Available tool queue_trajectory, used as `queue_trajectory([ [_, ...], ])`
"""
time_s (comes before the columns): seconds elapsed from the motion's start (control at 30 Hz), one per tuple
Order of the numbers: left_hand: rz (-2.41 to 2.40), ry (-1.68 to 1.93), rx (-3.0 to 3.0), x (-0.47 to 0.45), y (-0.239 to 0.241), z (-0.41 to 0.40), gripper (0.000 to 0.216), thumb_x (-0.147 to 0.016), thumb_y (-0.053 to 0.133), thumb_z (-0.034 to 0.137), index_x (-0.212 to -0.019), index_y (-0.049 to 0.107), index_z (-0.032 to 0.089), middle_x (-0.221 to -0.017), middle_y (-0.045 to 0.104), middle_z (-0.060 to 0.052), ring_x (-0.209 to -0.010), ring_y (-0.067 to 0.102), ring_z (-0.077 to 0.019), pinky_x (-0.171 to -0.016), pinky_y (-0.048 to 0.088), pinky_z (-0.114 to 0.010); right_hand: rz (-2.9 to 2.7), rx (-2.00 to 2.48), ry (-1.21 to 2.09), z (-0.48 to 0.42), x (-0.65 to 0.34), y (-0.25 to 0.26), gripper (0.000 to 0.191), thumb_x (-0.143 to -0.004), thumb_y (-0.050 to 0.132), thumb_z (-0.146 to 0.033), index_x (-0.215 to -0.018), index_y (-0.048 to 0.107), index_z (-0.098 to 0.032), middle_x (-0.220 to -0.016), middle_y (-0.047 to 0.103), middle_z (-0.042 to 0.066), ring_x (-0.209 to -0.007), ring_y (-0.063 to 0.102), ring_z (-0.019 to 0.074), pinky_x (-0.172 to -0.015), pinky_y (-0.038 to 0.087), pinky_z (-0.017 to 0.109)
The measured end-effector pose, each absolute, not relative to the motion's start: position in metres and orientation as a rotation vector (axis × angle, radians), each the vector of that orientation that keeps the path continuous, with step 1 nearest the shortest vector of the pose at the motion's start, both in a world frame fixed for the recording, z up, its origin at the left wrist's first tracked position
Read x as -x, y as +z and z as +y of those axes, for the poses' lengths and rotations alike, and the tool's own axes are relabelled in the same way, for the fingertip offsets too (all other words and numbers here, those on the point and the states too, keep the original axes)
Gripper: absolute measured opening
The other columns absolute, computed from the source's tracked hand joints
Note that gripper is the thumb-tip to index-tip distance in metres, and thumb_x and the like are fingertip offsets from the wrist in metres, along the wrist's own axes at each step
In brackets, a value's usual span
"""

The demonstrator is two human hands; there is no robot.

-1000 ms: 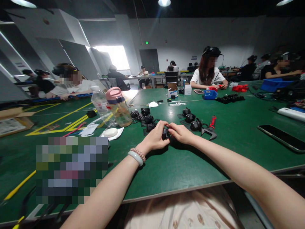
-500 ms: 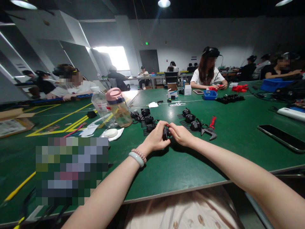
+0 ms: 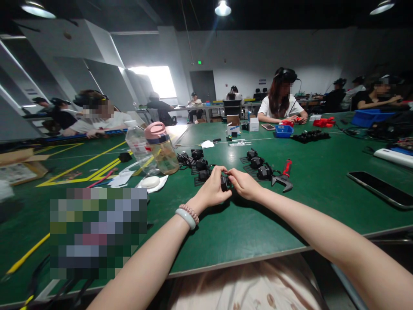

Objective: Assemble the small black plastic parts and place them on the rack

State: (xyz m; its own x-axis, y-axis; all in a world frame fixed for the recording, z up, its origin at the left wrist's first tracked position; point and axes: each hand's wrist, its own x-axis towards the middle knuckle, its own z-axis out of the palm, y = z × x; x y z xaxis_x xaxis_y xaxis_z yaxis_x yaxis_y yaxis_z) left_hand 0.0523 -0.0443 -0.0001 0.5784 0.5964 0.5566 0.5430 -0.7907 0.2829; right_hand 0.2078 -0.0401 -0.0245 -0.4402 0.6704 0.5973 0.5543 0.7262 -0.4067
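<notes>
Between my hands, just above the green table (image 3: 206,232), is a small black part (image 3: 225,182), mostly covered by fingers. My left hand (image 3: 211,189) is wrapped round its left side, thumb toward me. Against its right side, the fingers of my right hand (image 3: 243,184) are pressed together, their tips close to my left fingertips. Several similar black parts with flat slotted bases stand in one group (image 3: 201,164) behind my left hand and another group (image 3: 257,162) behind my right. An adjustable wrench (image 3: 284,177) with a red and black handle lies right of the second group.
At left stand a pink-lidded bottle (image 3: 161,148) and a clear plastic bottle (image 3: 137,146), near a white round object (image 3: 150,181) on paper. A phone (image 3: 380,189) lies at right. Across the table, a person (image 3: 280,97) handles red parts beside a blue bin (image 3: 284,131).
The view has shifted slightly. My hands stay together around the black part, with only a small change in the right fingers.
</notes>
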Motion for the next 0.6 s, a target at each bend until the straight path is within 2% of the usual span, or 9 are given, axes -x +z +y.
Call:
queue_trajectory([
  [0.23,0.994,1.052,-2.675,-0.0537,-0.0009,-0.0445,0.05,-0.056,0.052,0.016,-0.102,0.032,0.016,-0.096,0.039,-0.005,-0.09,0.042,-0.0169,-0.083,0.039,-0.033,-2.125,0.858,0.185,-0.0395,-0.2069,-0.0258,0.025,-0.085,0.026,-0.028,-0.102,0.041,-0.016,-0.092,0.05,0.007,-0.083,0.048,0.0155,-0.072,0.038,0.028],
  [0.6,1.01,1.043,-2.729,-0.0555,0.0008,-0.0487,0.048,-0.057,0.052,0.018,-0.1,0.032,0.016,-0.095,0.038,-0.005,-0.089,0.042,-0.0167,-0.081,0.039,-0.031,-2.06,0.822,0.276,-0.0412,-0.2051,-0.0265,0.023,-0.085,0.024,-0.029,-0.096,0.041,-0.017,-0.083,0.049,0.005,-0.076,0.048,0.0145,-0.068,0.037,0.026],
])
